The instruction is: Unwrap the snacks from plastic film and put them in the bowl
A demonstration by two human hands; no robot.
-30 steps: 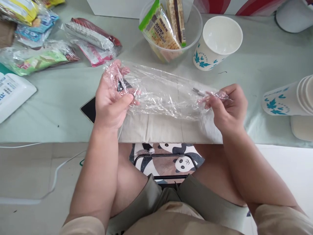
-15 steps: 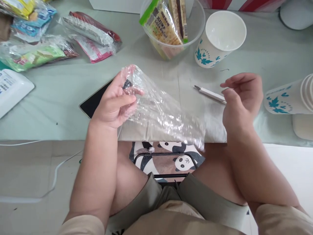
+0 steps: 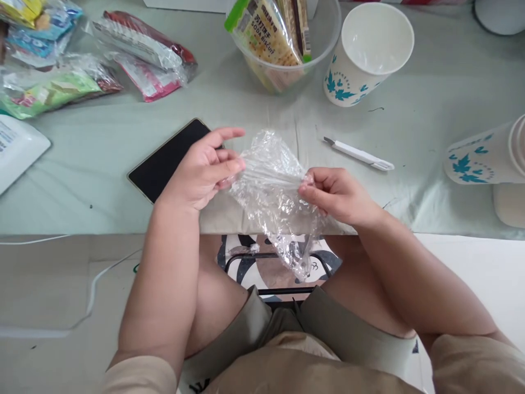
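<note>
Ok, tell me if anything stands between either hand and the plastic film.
Nothing visible does: the left hand and right hand both pinch the plastic film. The white-handled tool lies beyond the right hand.

Soft, diffuse light; glints on clear plastic [image 3: 279, 210].

A clear, colourless plastic film [image 3: 279, 205], thin and glossy, spans the centre of the frame. Held at both sides, it bunches into tight, roughly level folds between them; above, a crumpled flap puffs up, and below, wrinkled film tapers to a point slightly right of centre.
</note>
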